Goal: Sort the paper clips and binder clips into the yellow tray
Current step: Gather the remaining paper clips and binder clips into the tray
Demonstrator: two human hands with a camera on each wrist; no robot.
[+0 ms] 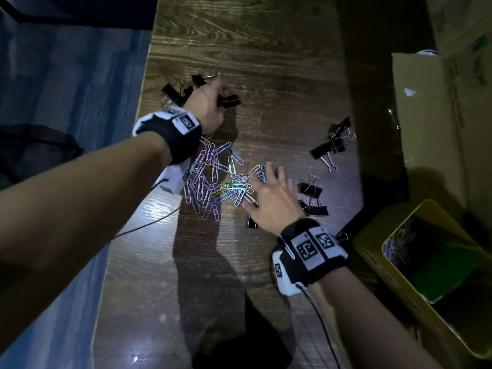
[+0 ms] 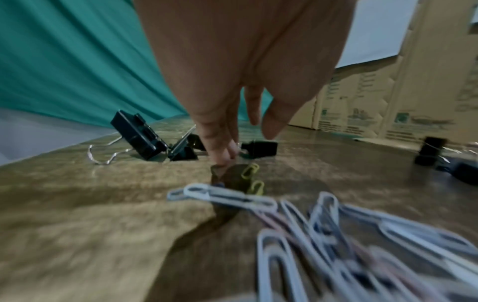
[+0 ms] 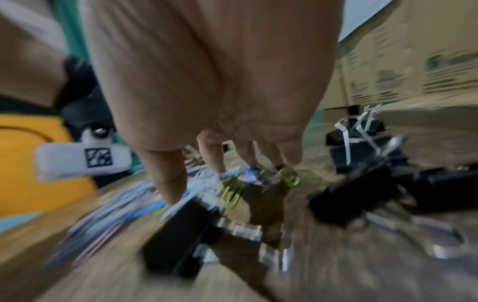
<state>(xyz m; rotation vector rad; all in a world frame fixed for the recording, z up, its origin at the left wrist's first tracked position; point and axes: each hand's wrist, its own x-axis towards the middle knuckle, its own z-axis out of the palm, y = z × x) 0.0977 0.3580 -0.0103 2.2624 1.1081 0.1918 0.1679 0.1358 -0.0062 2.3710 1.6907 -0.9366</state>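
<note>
A heap of coloured paper clips [image 1: 213, 179] lies mid-table, blurred in the left wrist view as paper clips [image 2: 336, 235]. Black binder clips lie in groups: far left [image 1: 170, 93], right [image 1: 330, 149] and near right [image 1: 311, 190]. My left hand [image 1: 221, 98] reaches into the far-left group, its straight fingers [image 2: 220, 155] pointing down onto the table beside a binder clip [image 2: 258, 148], thumb apart. My right hand [image 1: 263, 187] is spread open, its fingertips [image 3: 170, 192] on the heap's right edge. The yellow tray [image 1: 386, 272] stands at the lower right with paper clips inside.
A cardboard box [image 1: 431, 115] stands along the right side beyond the tray. The wooden table's left edge [image 1: 125, 198] drops to a blue floor. A thin black cable [image 1: 149, 225] trails from the left wrist across the table. One binder clip [image 1: 250, 222] lies under my right wrist.
</note>
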